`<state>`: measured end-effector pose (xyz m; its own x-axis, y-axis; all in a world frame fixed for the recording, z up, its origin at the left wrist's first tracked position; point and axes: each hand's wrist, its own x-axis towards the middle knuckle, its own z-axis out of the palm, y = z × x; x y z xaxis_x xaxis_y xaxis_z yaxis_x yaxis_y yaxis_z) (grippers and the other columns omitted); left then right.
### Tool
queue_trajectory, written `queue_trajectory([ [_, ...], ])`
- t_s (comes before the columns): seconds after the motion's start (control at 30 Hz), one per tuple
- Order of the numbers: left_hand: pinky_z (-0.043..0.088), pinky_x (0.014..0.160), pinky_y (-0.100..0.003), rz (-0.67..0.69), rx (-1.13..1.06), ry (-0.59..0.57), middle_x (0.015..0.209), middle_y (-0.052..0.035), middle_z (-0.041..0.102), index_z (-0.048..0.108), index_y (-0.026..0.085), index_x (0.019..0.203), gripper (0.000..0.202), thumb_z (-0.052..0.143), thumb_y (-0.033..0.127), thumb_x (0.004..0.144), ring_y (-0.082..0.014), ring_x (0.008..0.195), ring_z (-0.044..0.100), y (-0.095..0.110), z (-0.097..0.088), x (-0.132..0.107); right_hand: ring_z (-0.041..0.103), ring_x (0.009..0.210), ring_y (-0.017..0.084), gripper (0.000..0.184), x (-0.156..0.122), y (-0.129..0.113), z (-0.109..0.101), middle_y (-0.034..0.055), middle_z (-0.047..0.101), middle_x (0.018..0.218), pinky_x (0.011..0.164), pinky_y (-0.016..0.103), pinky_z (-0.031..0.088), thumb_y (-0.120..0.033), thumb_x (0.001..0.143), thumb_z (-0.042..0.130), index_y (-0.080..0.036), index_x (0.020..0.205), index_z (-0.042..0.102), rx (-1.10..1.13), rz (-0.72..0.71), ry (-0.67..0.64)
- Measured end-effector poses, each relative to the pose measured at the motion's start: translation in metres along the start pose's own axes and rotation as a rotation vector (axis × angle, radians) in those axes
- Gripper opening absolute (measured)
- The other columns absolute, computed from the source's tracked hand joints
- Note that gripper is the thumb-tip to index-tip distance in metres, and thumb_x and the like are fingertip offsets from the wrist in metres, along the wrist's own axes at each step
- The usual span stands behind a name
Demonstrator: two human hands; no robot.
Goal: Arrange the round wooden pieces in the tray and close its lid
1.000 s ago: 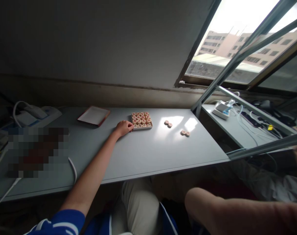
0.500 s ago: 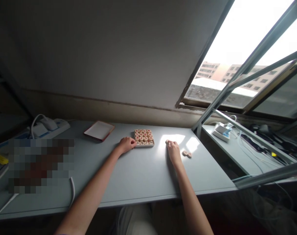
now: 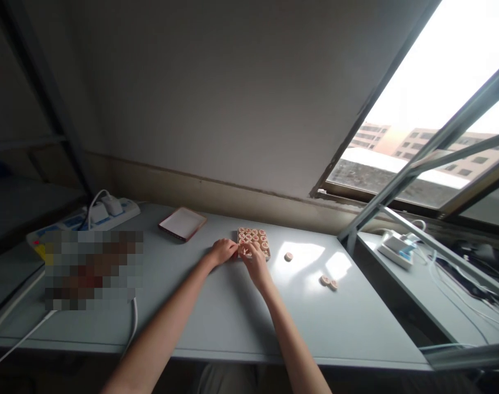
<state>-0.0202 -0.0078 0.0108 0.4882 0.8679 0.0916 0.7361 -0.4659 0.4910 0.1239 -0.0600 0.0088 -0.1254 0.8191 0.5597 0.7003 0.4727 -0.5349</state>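
Note:
A small tray (image 3: 264, 256) filled with several round wooden chess pieces sits on the grey desk (image 3: 216, 312). My left hand (image 3: 223, 251) rests curled against the tray's left edge. My right hand (image 3: 255, 261) is at the tray's near edge, fingers pinched over the pieces; what they hold is hidden. One loose piece (image 3: 288, 256) lies to the right of the tray in a sunlit patch. Two more loose pieces (image 3: 328, 282) lie side by side farther right.
The tray's red-rimmed lid (image 3: 182, 224) lies left of the tray. A power strip (image 3: 97, 214) with plugs and a white cable sits at the far left. A second desk with a charger (image 3: 395, 249) and cables stands at the right, under an open window.
My right hand went from the pair of loose pieces right of the tray to the tray itself; only one piece of that pair is left there. The camera has tilted up.

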Motion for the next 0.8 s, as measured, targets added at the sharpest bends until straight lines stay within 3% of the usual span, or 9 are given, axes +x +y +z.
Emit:
queue_trajectory([
  [0.23, 0.036, 0.062, -0.024, 0.021, -0.001, -0.001, 0.055, -0.0042, 0.062, 0.063, 0.019, 0.059, 0.053, 0.023, 0.043, 0.086, -0.0158, 0.057, 0.056, 0.000, 0.002, 0.002, 0.055, 0.075, 0.017, 0.017, -0.003, 0.019, 0.000, 0.0048, 0.059, 0.086, 0.070, 0.029, 0.044, -0.019, 0.079, 0.047, -0.019, 0.090, 0.059, -0.021, -0.010, 0.053],
  [0.37, 0.036, 0.064, -0.025, -0.006, -0.010, 0.011, 0.063, -0.0059, 0.065, 0.065, 0.018, 0.062, 0.056, 0.024, 0.049, 0.084, -0.0174, 0.064, 0.058, 0.002, 0.002, 0.002, 0.053, 0.086, 0.019, 0.018, -0.003, 0.009, 0.001, 0.0058, 0.060, 0.092, 0.073, 0.030, 0.039, -0.024, 0.081, 0.046, -0.021, 0.094, 0.059, -0.126, -0.001, 0.015],
  [0.53, 0.035, 0.064, -0.024, -0.039, 0.008, 0.019, 0.073, -0.0078, 0.067, 0.066, 0.018, 0.070, 0.052, 0.026, 0.047, 0.084, -0.0182, 0.070, 0.059, 0.004, -0.001, 0.000, 0.048, 0.098, 0.022, 0.021, -0.011, -0.007, 0.004, 0.0040, 0.060, 0.100, 0.084, 0.036, 0.026, -0.027, 0.082, 0.048, -0.026, 0.102, 0.056, -0.347, 0.097, 0.115],
  [0.8, 0.034, 0.062, -0.024, -0.035, 0.021, 0.022, 0.072, -0.0066, 0.067, 0.067, 0.019, 0.069, 0.050, 0.028, 0.047, 0.083, -0.0178, 0.070, 0.059, 0.005, 0.001, 0.000, 0.049, 0.093, 0.021, 0.013, -0.007, -0.009, 0.007, 0.0026, 0.062, 0.092, 0.086, 0.036, 0.022, -0.029, 0.082, 0.047, -0.024, 0.083, 0.059, -0.345, 0.086, 0.160],
])
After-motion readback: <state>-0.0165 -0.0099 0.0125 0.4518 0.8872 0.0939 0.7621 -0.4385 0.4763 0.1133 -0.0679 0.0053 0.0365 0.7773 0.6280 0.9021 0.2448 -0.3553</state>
